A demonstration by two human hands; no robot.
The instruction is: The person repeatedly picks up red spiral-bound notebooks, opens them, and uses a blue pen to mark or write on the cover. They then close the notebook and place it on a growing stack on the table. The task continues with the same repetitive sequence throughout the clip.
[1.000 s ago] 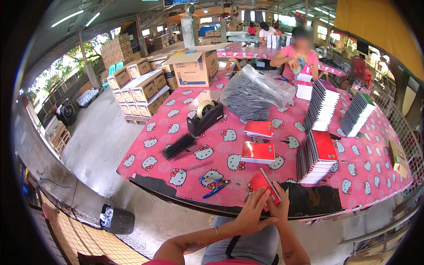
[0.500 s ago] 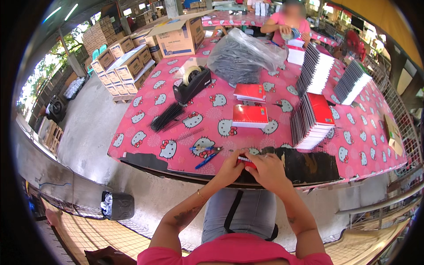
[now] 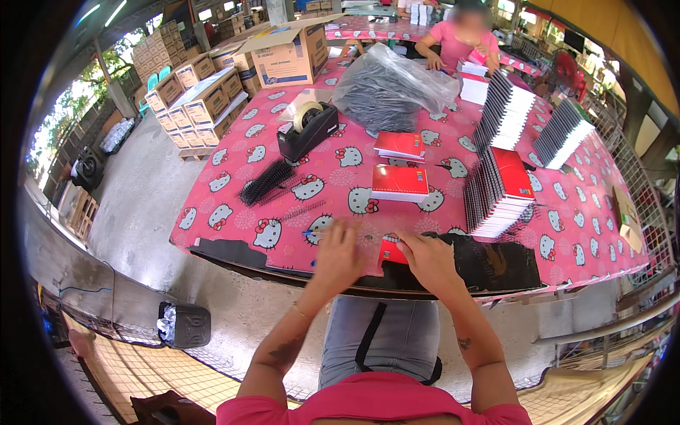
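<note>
At the table's near edge, a small red notebook (image 3: 392, 250) lies partly under my right hand (image 3: 426, 261), which grips it with curled fingers; the rest of it is hidden. My left hand (image 3: 337, 256) is left of it, fingers stretched out and slightly blurred, palm down over the tabletop. A pale see-through patch, perhaps a plastic sheet or motion blur, shows between the hands. Blue pens (image 3: 307, 233) peek out from behind my left hand. Beyond it lie a loose black spiral binding coil (image 3: 301, 211) and a bundle of such coils (image 3: 265, 181).
Red notebooks (image 3: 400, 183) lie mid-table. Tall stacks of spiral notebooks (image 3: 501, 191) stand at right. A black tape dispenser (image 3: 309, 134), a plastic bag of black coils (image 3: 382, 92) and a cardboard box (image 3: 287, 60) are farther back. Across the table, a person (image 3: 464, 39) handles something pink.
My left hand has let go of the red notebook and moved left, flattening out over the pens. My right hand stays at the notebook. The person opposite has swapped a roundish item for something pink.
</note>
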